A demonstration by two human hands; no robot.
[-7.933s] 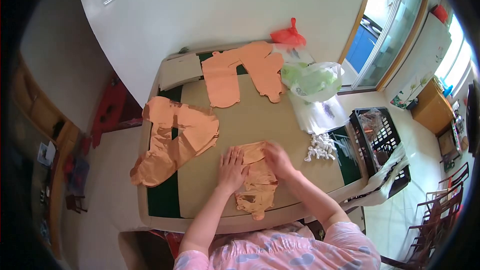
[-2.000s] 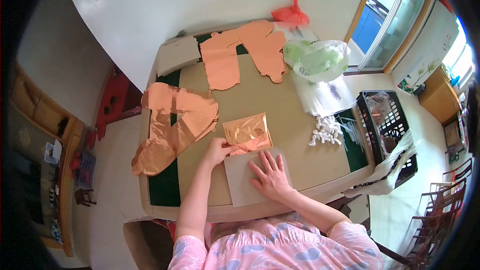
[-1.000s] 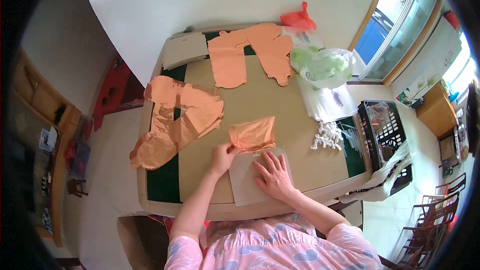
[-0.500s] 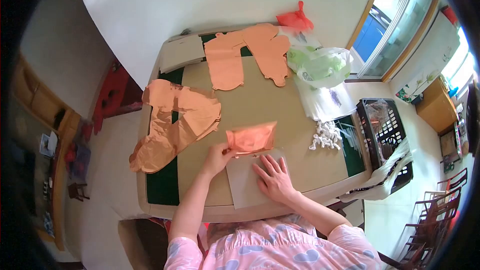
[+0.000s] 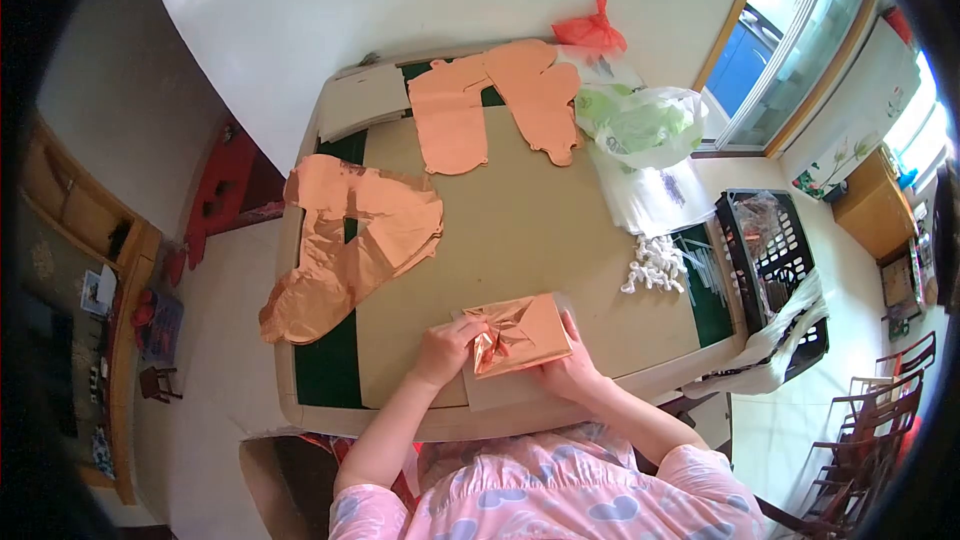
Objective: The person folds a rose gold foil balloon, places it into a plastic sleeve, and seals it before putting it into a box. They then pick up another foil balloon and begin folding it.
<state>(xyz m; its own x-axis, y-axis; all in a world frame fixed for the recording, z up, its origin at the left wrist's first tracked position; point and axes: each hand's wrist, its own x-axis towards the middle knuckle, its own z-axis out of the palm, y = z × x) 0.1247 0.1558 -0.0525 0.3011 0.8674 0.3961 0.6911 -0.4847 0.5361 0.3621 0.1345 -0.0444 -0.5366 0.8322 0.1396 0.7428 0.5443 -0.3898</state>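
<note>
A folded foil balloon [image 5: 520, 334] is gripped at its left edge by the left hand [image 5: 445, 349], fingers closed on the crinkled copper sheet, while its right edge is pinched by the right hand [image 5: 568, 370], whose thumb is hidden beneath. The balloon is held low over a grey card [image 5: 500, 390] lying at the near edge of the table [image 5: 520, 230], just before the person. By the look of it, the folded balloon is being laid onto the card; a square placement inside the card's outline would seem to be called for next, with the slippery foil kept from springing open. Further out, a pile of flat foil [image 5: 350, 240] is spread at the left edge, well apart from the hands, and two more foil shapes [image 5: 495, 100] lie at the far side beside a stack of cards [image 5: 362, 114]. To the right, white plastic pieces [image 5: 655, 265], clear bags [image 5: 650, 195], a green-filled bag [image 5: 640, 125] and a red bag [image 5: 592, 33] are set, with a black basket [image 5: 775, 280] beyond the table edge. Nothing is seen between the hands and the card.
</note>
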